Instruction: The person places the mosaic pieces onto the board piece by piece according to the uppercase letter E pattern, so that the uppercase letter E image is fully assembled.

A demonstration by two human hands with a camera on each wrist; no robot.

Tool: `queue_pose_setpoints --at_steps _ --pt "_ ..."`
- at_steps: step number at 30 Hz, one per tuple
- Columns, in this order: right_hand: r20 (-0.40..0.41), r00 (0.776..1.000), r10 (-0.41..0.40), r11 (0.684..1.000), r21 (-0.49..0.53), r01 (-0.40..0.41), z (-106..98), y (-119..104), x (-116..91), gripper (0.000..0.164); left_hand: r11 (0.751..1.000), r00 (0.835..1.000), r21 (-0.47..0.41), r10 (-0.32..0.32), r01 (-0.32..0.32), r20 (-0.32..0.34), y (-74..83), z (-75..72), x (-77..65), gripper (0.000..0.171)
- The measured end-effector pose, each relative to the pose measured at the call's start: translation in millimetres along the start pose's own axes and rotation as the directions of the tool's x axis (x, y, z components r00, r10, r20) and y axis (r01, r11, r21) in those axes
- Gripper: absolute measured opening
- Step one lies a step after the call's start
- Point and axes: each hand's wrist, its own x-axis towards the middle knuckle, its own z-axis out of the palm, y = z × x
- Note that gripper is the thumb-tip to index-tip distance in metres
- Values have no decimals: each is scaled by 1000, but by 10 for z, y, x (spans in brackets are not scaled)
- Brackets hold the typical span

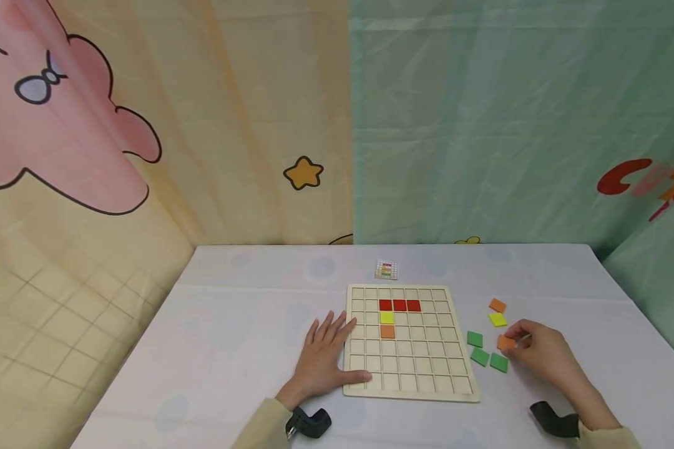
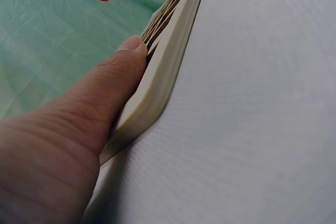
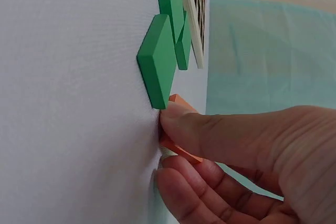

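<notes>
A wooden grid board lies on the table, with three red tiles in a row, a yellow tile under the leftmost one and an orange tile below that. My left hand rests at the board's left edge, fingers spread and thumb over its lower left corner. To the right of the board, my right hand pinches another orange tile between thumb and fingers, low over the tabletop. Three green tiles lie beside this hand; the pinching fingers partly hide the orange tile.
A small pattern card lies behind the board. Beyond my right hand are a loose yellow tile and a loose orange tile. The white-covered table meets printed curtains at its back and sides.
</notes>
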Motion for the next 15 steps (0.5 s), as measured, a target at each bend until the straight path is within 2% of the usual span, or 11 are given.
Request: queue_pose_setpoints --at_steps 5,10,15 --pt "-44 996 -83 997 -12 83 20 19 2 24 1000 1000 -8 3 -3 -9 2 -3 3 101" --pt "-34 996 -81 997 -4 81 -12 12 -18 23 1000 1000 -1 4 -4 -2 1 5 14 101" --pt "-27 991 -130 991 -23 130 4 -160 -42 20 1000 1000 0 -9 9 8 2 -5 12 101"
